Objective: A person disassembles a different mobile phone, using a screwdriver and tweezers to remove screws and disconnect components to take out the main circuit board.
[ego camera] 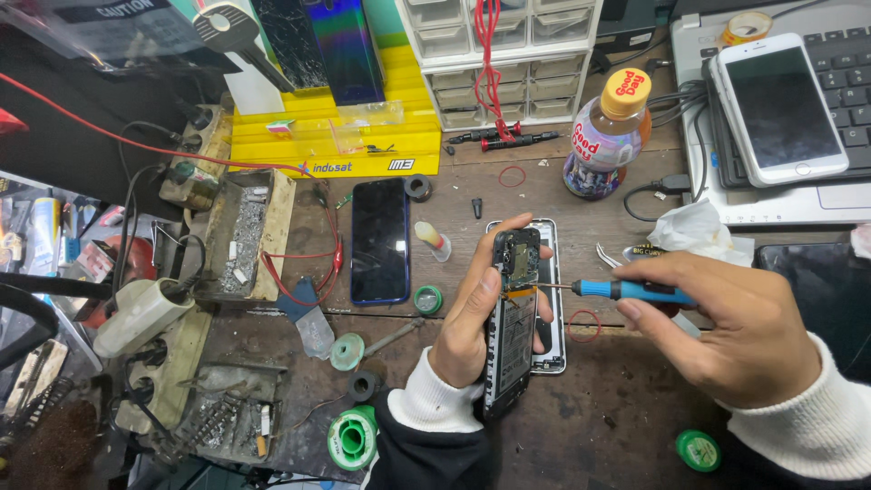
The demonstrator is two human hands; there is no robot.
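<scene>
Left hand (472, 313): closed around an opened phone (510, 318), tilted on its long edge near centre of the wooden bench (626, 417), exposed circuit board facing right; thumb across the far end, fingers behind. Right hand (726, 331): pinched narrow on a blue-handled screwdriver (626, 290), held level, shaft pointing left, tip touching the phone's upper board area. Both wrists in white knit cuffs.

Directly behind the opened phone, flat on the bench: a silver phone frame (550, 290), partly hidden. Left of the hands: a dark blue phone (379, 240) lying face up, a small glue bottle (434, 240) and a green tape roll (428, 299) just beside it. Near edge: a green solder spool (352, 438) to the left, a second green roll (699, 450) to the right. Far right: a white phone (785, 109) resting on a laptop (798, 195); a drink bottle with orange cap (610, 132) standing upright beside it. Crumpled tissue (694, 227) and tweezers (610, 257) just beyond the right hand. Far centre: a white drawer cabinet (499, 54) with red leads draped over it. Far left: a metal tray of scraps (243, 236).
</scene>
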